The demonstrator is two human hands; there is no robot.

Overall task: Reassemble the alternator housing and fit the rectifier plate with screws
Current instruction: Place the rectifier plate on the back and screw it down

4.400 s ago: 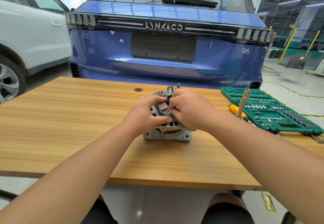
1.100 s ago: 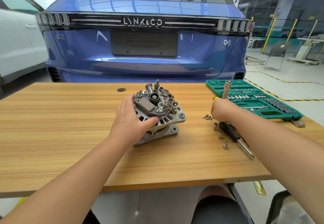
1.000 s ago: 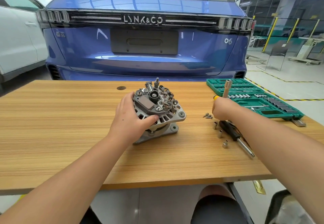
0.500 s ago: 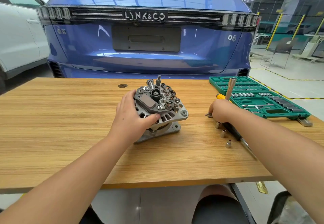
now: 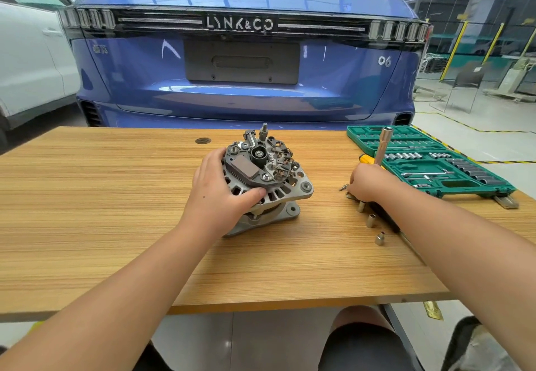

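The grey alternator (image 5: 285,193) sits mid-table, tipped so that its rear face points at me. The rectifier plate (image 5: 262,164), with its dark regulator block and copper leads, lies on that face. My left hand (image 5: 220,196) grips the housing's left side, thumb pressed on the vented rim. To the right, my right hand (image 5: 368,182) rests knuckles-up on a small pile of loose screws (image 5: 343,188). Its fingertips are hidden, so a pinch cannot be confirmed.
Small sockets (image 5: 371,220) and a dark-handled tool (image 5: 388,219) lie just in front of my right hand. A silver driver shaft (image 5: 383,144) stands up behind it, beside a yellow handle (image 5: 366,159). An open green socket case (image 5: 429,161) lies at the right edge, and a blue car (image 5: 240,60) stands behind the table.
My right hand left the alternator and moved right to the loose screws, settling lower onto them. My left hand tipped the alternator toward me and keeps holding it.
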